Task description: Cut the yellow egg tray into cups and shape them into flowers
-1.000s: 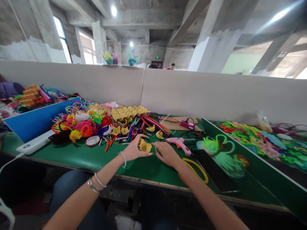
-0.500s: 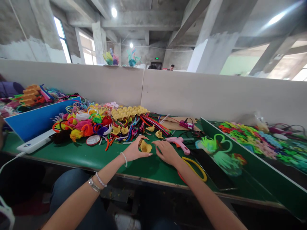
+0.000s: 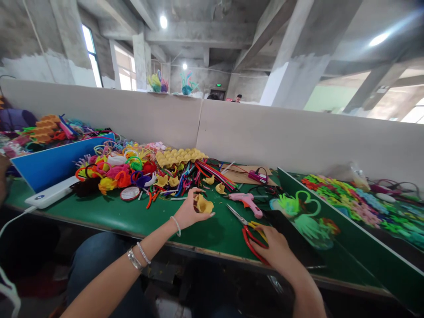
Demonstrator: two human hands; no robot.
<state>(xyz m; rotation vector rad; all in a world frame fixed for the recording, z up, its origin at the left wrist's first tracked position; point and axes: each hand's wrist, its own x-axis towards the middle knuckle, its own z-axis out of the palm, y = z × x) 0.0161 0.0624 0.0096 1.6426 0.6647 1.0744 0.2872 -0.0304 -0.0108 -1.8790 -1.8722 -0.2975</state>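
Note:
My left hand [image 3: 189,211] is closed around a cut cup of yellow egg carton [image 3: 206,205], its jagged rim facing right. At the right, my right hand [image 3: 277,247] grips the scissors [image 3: 244,221] by their red and yellow handles. The scissors' blades are slightly parted and point up and left, low over the green tabletop or on it. Just beyond them lies a pink glue gun [image 3: 247,201]. Another carton cup [image 3: 220,189] rests near its nozzle. A black phone-like slab [image 3: 291,234] is partly hidden behind my right hand.
A yellow egg carton [image 3: 180,156] lies at the back beside pipe cleaners [image 3: 215,172] and a heap of colourful fuzzy pieces [image 3: 115,170]. A blue divider [image 3: 62,159] and a white power strip [image 3: 54,192] border the left. Green fuzzy shapes [image 3: 308,221] lie right, near a green divider [image 3: 347,212].
My right hand has moved from beside the carton cup back and right onto the scissors' handles. The left hand still holds the cup, shifted slightly right in view.

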